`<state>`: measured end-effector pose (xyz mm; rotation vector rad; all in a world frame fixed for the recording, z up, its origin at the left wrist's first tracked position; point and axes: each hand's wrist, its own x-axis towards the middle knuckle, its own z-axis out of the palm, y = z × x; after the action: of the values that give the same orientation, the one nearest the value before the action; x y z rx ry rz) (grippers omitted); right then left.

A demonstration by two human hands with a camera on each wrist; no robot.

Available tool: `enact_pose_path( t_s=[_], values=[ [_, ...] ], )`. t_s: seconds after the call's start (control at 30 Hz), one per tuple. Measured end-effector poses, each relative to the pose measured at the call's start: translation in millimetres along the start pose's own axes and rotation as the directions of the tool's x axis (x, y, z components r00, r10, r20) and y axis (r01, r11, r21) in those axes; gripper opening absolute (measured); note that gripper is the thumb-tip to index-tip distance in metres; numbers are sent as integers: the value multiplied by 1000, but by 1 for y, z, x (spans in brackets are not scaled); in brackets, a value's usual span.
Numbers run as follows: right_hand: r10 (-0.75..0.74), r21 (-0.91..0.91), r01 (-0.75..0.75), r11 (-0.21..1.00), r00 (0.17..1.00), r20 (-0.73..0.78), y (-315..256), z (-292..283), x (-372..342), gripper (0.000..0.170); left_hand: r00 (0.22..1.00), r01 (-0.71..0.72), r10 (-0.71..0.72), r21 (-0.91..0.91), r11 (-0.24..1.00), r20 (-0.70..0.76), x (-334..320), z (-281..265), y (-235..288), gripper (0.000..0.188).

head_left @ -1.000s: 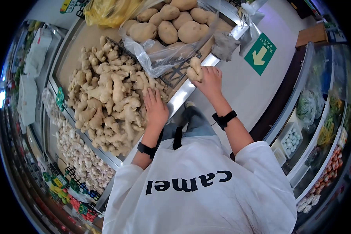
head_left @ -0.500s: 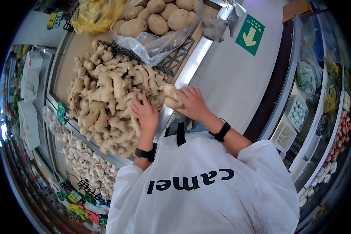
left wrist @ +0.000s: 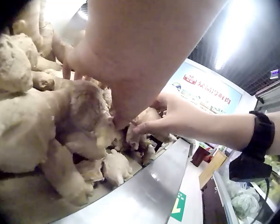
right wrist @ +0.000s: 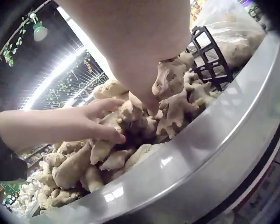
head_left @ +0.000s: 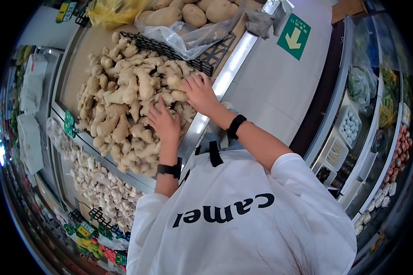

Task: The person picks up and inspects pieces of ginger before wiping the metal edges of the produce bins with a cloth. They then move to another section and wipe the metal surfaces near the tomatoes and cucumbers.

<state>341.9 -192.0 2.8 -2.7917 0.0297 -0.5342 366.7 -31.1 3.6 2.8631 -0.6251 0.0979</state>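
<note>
Stall (head_left: 236,59) holds ginger (head_left: 119,87), touched by 2 hands (head_left: 164,123) (head_left: 202,95); bag (head_left: 187,48) holds potatoes (head_left: 193,15), apparently.

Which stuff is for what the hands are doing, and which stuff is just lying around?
For the job:
ginger, heaped up
left hand, touching the ginger
right hand, also at the ginger

Just lying around:
potatoes
garlic
yellow bag
green exit sign on the floor

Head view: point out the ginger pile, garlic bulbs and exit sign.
Ginger pile (head_left: 129,94): head view, on roots mid-heap.
Garlic bulbs (head_left: 95,182): head view, middle of the heap.
Exit sign (head_left: 293,38): head view, on its pale arrow.
</note>
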Motion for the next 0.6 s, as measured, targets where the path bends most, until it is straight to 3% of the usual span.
enact_pose_path(
  t_s=[0.13,0.23,0.33,0.4,0.53,0.6],
  values=[
    [30,-28,-29,999,999,36,0,8,-10,35,999,28,-27,-35,999,24,4,-7,2,83],
    [-54,-131,66,989,995,89,-1,5,-12,33,999,38,-37,-45,998,25,5,-9,1,84],
    [-32,-87,44,995,991,133,-11,9,-8,35,999,47,-45,-53,997,29,6,-12,2,85],
    [-30,-194,66,979,983,182,-22,15,-7,39,998,58,-56,-58,997,39,7,-16,4,85],
    [8,-187,30,982,980,198,-32,21,-13,41,995,85,-83,-38,996,55,8,-16,4,88],
    [15,66,-19,998,998,57,-25,16,-20,42,995,86,-84,-47,995,45,7,-15,4,89]
  ],
)
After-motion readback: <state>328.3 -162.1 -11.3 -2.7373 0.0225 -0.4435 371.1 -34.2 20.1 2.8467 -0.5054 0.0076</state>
